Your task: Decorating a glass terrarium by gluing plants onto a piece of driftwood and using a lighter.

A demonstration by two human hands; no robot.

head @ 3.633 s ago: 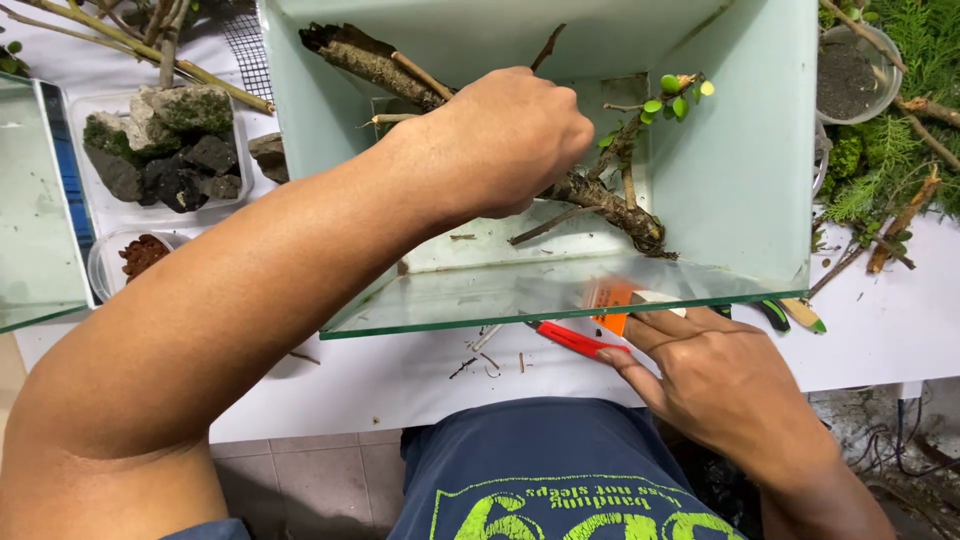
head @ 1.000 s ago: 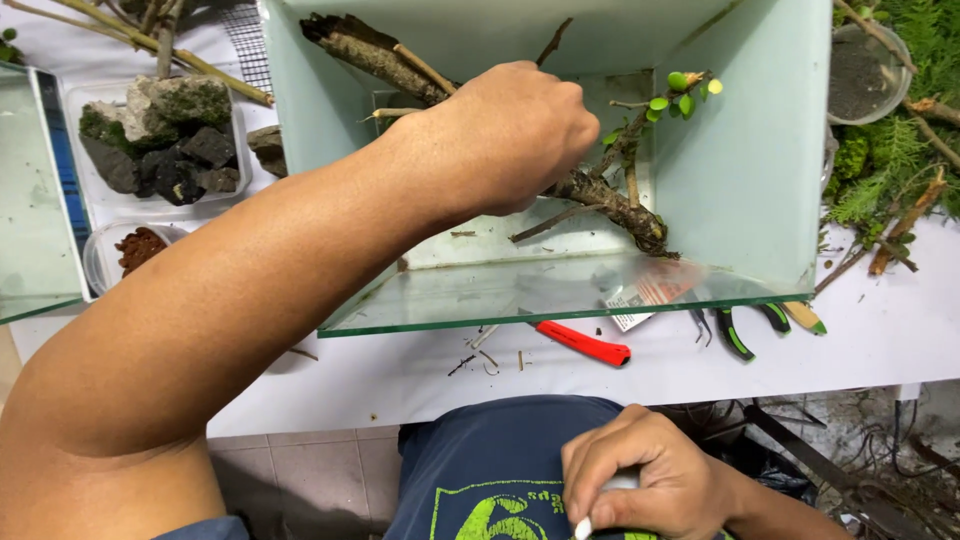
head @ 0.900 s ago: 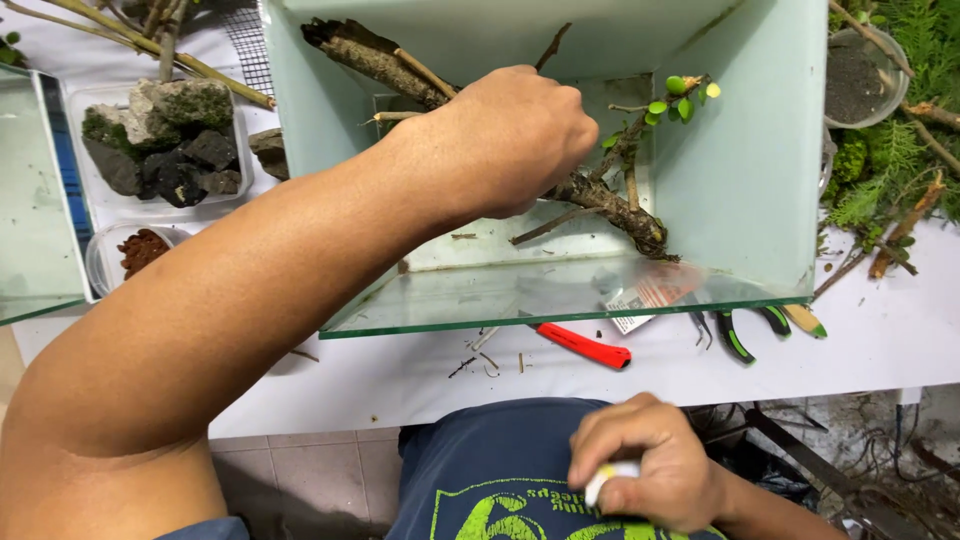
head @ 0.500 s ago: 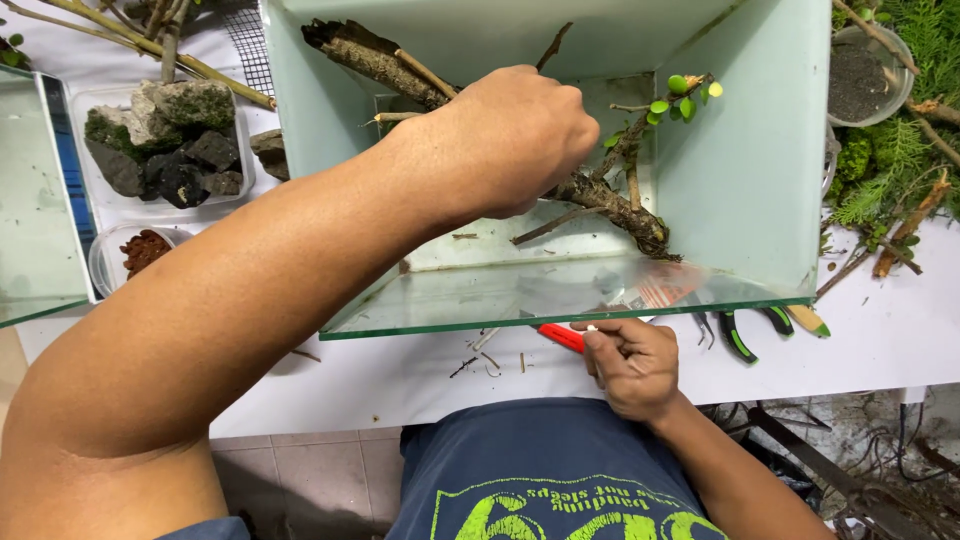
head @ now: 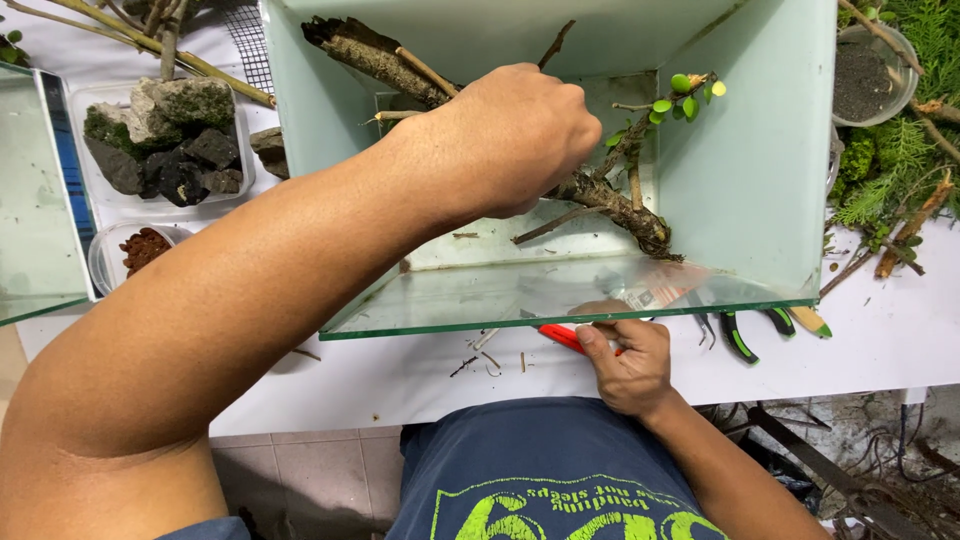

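Note:
My left hand (head: 510, 140) reaches into a glass tank (head: 560, 315) and is closed around a dark, rough branch (head: 612, 207) with a few small green leaves at one tip. The branch leans from the tank's upper left down to its front right corner. My right hand (head: 630, 362) is at the table's front edge just below the tank's front pane. Its fingers are curled and rest against a red-handled tool (head: 556, 336). The small white tube it carried is hidden inside the curled fingers.
Green-handled pliers (head: 738, 335) lie right of my right hand. A tray of dark mossy rocks (head: 160, 140) and a cup of red-brown granules (head: 135, 250) stand at the left beside a glass pane (head: 35, 200). A cup of soil (head: 868, 75) and green foliage (head: 900, 150) sit at the right.
My right hand left the table, picked up a small white tube near my lap, then rose back to the red-handled tool. My left hand has kept its grip on the branch.

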